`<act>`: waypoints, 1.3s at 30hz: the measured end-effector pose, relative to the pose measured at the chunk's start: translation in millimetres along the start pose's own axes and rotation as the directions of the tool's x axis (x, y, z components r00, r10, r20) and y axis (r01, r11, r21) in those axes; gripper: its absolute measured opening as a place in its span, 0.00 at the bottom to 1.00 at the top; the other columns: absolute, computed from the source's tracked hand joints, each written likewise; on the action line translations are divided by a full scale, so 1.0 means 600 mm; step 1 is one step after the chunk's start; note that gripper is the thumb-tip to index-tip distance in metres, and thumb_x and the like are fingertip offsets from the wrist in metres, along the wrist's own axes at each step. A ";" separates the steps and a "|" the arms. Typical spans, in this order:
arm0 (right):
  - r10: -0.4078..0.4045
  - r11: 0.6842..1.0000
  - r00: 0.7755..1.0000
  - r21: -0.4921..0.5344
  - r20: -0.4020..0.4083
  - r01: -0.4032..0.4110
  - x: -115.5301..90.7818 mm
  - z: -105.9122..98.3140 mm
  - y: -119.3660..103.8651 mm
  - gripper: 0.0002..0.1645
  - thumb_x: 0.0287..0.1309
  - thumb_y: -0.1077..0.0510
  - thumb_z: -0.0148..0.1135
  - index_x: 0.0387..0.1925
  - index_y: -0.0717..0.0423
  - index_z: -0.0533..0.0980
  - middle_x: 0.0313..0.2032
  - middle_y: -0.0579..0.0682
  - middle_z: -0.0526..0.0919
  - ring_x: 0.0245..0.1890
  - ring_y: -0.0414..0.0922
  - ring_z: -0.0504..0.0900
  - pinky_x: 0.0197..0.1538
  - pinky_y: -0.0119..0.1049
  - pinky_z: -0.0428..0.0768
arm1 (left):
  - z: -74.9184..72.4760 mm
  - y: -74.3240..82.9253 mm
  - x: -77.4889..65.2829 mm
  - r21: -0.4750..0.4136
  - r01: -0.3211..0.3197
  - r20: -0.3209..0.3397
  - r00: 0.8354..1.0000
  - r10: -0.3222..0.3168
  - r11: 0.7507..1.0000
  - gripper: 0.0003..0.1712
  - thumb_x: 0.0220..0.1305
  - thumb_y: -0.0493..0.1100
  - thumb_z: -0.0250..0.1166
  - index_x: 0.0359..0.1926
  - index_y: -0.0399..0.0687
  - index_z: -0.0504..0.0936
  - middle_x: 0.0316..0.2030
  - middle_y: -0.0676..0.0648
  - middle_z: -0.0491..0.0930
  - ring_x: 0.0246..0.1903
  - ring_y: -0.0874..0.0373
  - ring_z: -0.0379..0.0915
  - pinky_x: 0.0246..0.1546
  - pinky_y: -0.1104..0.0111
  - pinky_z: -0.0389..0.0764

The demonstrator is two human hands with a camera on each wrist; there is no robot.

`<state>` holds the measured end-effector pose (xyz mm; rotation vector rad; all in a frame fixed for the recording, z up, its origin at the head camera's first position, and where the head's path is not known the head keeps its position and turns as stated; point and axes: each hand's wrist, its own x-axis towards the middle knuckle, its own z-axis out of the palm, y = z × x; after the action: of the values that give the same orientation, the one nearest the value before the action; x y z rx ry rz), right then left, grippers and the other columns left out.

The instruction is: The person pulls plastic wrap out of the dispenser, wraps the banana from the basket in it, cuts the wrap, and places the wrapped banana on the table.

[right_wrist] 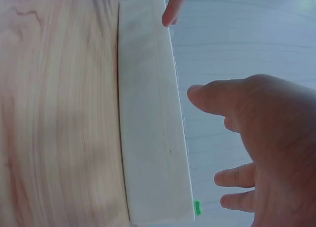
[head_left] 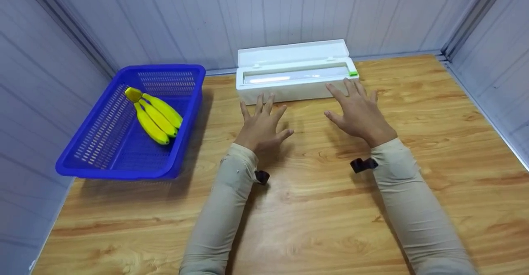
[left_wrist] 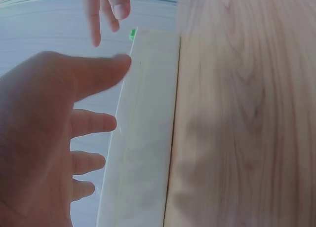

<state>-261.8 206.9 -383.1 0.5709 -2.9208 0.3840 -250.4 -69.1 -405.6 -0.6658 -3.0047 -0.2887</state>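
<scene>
A long white box (head_left: pixel 297 91), its hinged lid (head_left: pixel 293 53) raised, stands against the back wall and looks like a cling film dispenser. Clear film (head_left: pixel 297 75) shows in its opening, and a small green slider (head_left: pixel 353 73) sits at the right end. My left hand (head_left: pixel 262 128) hovers in front of the box's left part, fingers spread, holding nothing. Near the right end is my right hand (head_left: pixel 359 111), also spread and holding nothing. In the left wrist view the box's front (left_wrist: pixel 145 123) lies beyond my thumb. Whether any fingertip touches it, I cannot tell.
To the left stands a blue plastic basket (head_left: pixel 124 173) with a bunch of yellow bananas (head_left: pixel 155 118) inside. Both rest on a wood-grain table (head_left: pixel 314 225). Pale panel walls (head_left: pixel 186 18) close off the back and sides.
</scene>
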 end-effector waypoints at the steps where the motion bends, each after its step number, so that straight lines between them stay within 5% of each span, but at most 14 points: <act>1: -0.001 1.000 1.000 0.011 -0.007 0.001 0.001 0.000 0.002 0.42 0.68 0.40 0.59 0.77 0.45 0.58 0.73 0.67 0.56 0.74 0.67 0.49 0.61 0.79 0.50 | 0.001 -0.001 0.004 -0.001 -0.011 -0.028 1.000 0.011 1.000 0.38 0.69 0.67 0.56 0.74 0.57 0.65 0.77 0.41 0.52 0.76 0.40 0.42 0.65 0.29 0.34; 6: -0.023 0.997 0.996 0.069 -0.082 0.029 0.012 0.000 0.007 0.38 0.67 0.45 0.62 0.73 0.52 0.64 0.70 0.65 0.64 0.71 0.65 0.58 0.64 0.71 0.57 | 0.008 -0.007 0.021 -0.017 -0.044 -0.201 0.979 0.040 0.999 0.26 0.72 0.57 0.59 0.65 0.53 0.77 0.65 0.46 0.74 0.67 0.48 0.64 0.68 0.36 0.47; 12: -0.006 0.997 0.991 0.074 -0.136 0.016 0.030 0.000 0.012 0.34 0.66 0.47 0.63 0.69 0.56 0.69 0.65 0.63 0.71 0.66 0.63 0.67 0.60 0.67 0.65 | 0.006 -0.015 0.033 -0.043 -0.043 -0.300 0.953 0.028 0.998 0.19 0.72 0.55 0.60 0.56 0.52 0.83 0.57 0.48 0.80 0.60 0.49 0.71 0.68 0.41 0.52; 25: -0.002 0.994 0.964 0.106 -0.267 0.031 0.047 0.007 0.031 0.25 0.64 0.55 0.64 0.60 0.62 0.76 0.59 0.62 0.78 0.60 0.63 0.75 0.60 0.60 0.72 | 0.002 -0.035 0.050 -0.093 0.008 -0.400 0.915 -0.045 0.996 0.12 0.70 0.47 0.63 0.48 0.49 0.87 0.53 0.48 0.81 0.57 0.49 0.72 0.64 0.52 0.63; 31: -0.007 0.996 0.969 0.083 -0.248 0.029 0.060 0.009 0.035 0.25 0.65 0.55 0.64 0.60 0.62 0.76 0.59 0.62 0.78 0.59 0.64 0.75 0.61 0.60 0.71 | -0.002 -0.040 0.063 -0.104 0.000 -0.416 0.908 -0.044 0.995 0.10 0.69 0.44 0.64 0.48 0.49 0.87 0.62 0.50 0.76 0.61 0.50 0.69 0.61 0.51 0.67; 39: -0.020 0.997 0.977 0.064 -0.214 0.035 0.075 0.010 0.039 0.28 0.66 0.57 0.63 0.64 0.63 0.73 0.63 0.64 0.74 0.62 0.66 0.71 0.68 0.59 0.63 | -0.010 -0.051 0.076 -0.093 0.052 -0.404 0.911 -0.085 0.994 0.16 0.68 0.43 0.63 0.54 0.47 0.84 0.63 0.45 0.75 0.64 0.48 0.66 0.66 0.51 0.63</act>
<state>-312.4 210.3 -385.8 0.5423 -2.7009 0.5090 -304.5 -78.9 -400.7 -0.4370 -2.6272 -0.4875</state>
